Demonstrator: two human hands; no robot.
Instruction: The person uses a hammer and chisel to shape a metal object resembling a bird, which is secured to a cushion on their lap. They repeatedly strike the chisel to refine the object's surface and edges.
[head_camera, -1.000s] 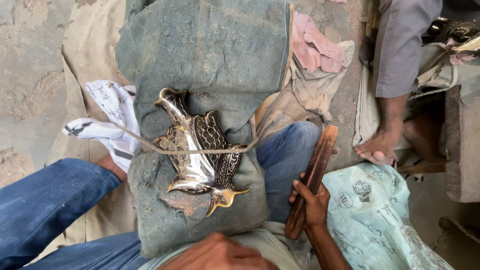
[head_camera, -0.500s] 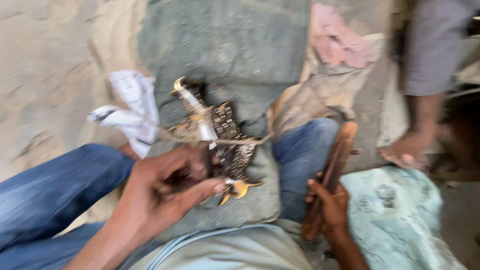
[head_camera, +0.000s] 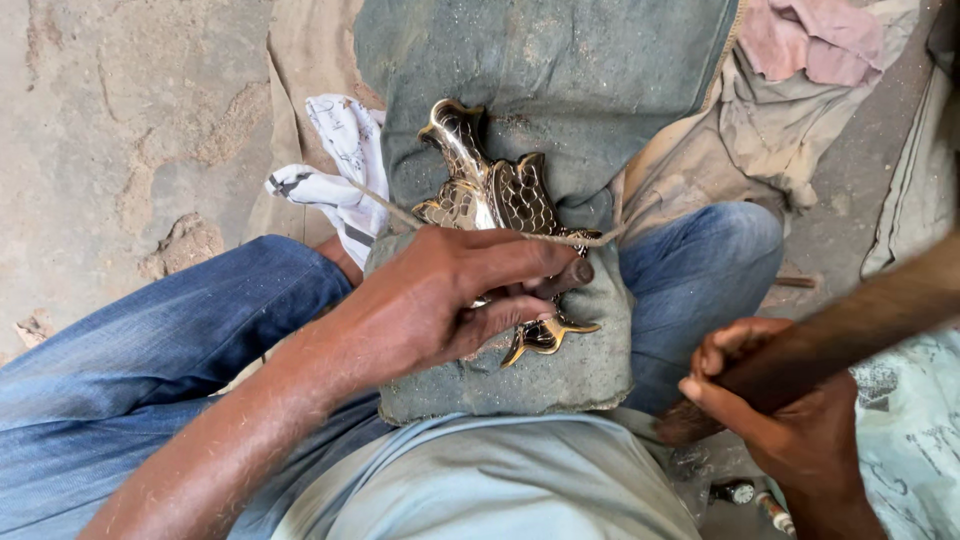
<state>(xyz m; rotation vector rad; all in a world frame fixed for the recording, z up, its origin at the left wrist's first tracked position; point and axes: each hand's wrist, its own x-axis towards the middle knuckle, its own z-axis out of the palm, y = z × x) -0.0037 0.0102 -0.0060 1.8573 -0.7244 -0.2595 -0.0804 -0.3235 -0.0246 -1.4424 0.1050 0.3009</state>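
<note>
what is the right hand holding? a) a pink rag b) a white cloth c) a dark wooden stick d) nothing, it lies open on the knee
c: the right hand is closed around the lower end of a dark wooden stick, which slants up toward the right edge of the view, while the left hand rests on the brass bird figure.
</note>
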